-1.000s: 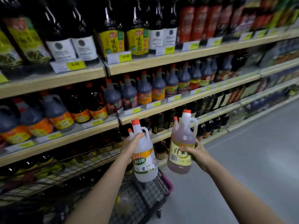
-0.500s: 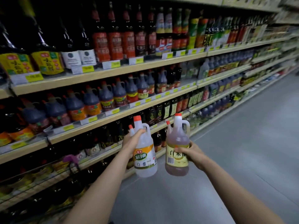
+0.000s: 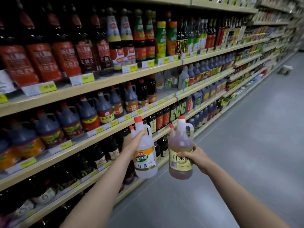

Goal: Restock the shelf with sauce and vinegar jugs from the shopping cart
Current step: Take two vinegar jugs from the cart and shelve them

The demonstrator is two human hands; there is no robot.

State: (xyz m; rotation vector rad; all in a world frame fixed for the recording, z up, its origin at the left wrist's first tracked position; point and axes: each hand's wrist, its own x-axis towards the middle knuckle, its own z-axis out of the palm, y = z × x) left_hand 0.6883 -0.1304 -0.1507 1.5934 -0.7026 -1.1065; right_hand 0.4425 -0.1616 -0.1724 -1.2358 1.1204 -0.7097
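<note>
Moved along the aisle since a second ago: shopping cart gone from view, shelves further down showing now. Both jugs carried about the same as before, side by side, just apart, in the air in front of the long wooden shelf [image 3: 115, 129].

Left hand [image 3: 134, 142] wrapped round the shoulder of the clear plastic white vinegar jug with the red cap [image 3: 145, 153]. Right hand [image 3: 195, 156] curled round the belly of the amber plastic rice vinegar jug with the red cap [image 3: 181, 152].

Best to look for the row of pale see-through jugs [image 3: 169, 79] on the middle shelf ahead. Keep both upright. Set one down first, label out. Push back gently, so no bumping the dark sauce jugs [image 3: 105, 109].
</note>
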